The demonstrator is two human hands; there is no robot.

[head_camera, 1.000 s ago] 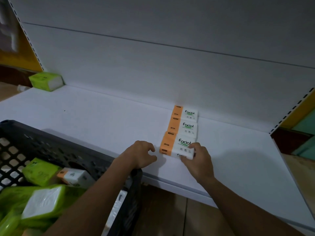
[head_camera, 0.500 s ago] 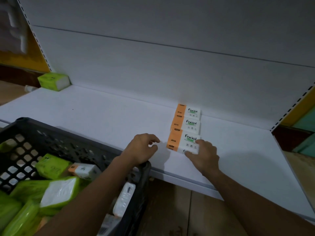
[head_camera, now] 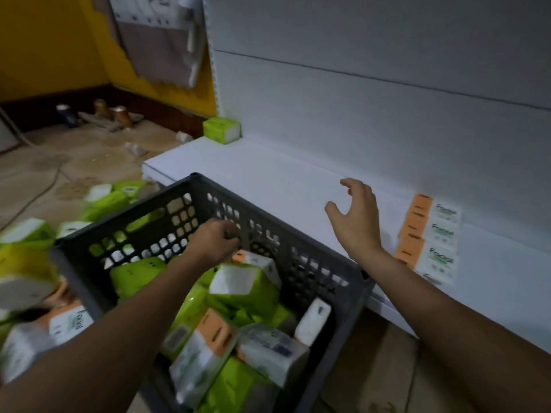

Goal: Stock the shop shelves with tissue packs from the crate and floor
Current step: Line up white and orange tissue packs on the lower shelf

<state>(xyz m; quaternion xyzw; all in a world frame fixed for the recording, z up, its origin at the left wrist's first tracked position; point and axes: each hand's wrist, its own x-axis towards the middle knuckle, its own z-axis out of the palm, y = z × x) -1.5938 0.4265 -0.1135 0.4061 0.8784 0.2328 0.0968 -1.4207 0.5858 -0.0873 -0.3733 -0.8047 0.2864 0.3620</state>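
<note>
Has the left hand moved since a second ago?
Yes. The left hand, earlier beside the orange packs on the shelf, has gone left, away from them, into the crate.

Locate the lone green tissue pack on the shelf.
In the head view, the green tissue pack sits at the far left end of the shelf, by the back panel, far from the orange packs.
</note>
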